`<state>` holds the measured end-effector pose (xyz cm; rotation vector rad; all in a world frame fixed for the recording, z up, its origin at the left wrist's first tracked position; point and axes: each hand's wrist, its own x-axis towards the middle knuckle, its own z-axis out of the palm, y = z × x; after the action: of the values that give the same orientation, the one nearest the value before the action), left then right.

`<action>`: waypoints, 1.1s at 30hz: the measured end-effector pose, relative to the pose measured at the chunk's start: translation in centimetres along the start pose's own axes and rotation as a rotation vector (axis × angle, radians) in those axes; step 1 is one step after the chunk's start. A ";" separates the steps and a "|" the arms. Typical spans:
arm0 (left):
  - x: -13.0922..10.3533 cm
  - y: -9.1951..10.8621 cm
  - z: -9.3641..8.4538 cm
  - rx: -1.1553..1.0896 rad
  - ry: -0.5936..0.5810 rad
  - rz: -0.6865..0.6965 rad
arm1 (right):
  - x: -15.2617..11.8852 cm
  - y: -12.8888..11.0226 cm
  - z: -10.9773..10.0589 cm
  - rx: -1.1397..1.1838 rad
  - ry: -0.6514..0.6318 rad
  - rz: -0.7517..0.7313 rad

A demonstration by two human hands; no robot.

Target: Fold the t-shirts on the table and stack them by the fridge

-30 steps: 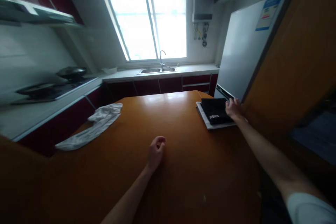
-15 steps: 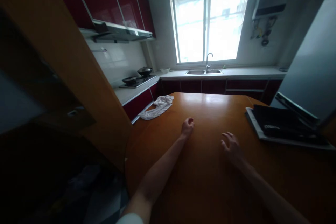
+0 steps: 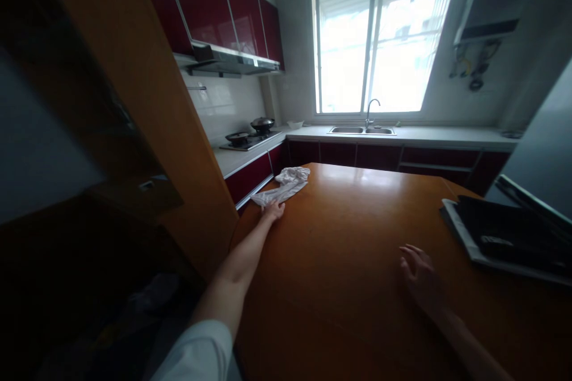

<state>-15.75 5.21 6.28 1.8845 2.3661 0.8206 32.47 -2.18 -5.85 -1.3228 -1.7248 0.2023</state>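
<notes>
My left hand is at the near edge of a crumpled white cloth, on the far left of the wooden table. Its fingers reach out to the fabric, which still lies on the tabletop. Whether they press on it is too small to make out. On the right half of the table, my right hand is empty, its fingers loosely bent and apart. To the right of that hand lies a dark folded item with pale lettering, resting on something flat with a light edge.
Beyond the table runs a white counter with a double sink and a tap. Two pans sit on the stove at the left. A wooden upright stands close to the table's left side. A pale, fridge-like panel is at the right.
My left hand has moved left and forward, from the middle of the table to the cloth. The right hand stays near its place. The view has shifted slightly left.
</notes>
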 end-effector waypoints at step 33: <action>-7.7 4.9 2.3 -0.560 -0.319 0.220 | -0.9 -8.4 -5.4 -0.245 -0.555 -0.303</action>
<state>-8.45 -0.25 3.87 1.8655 1.5567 0.9778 30.77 -8.45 1.79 -1.2241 -2.4608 0.2004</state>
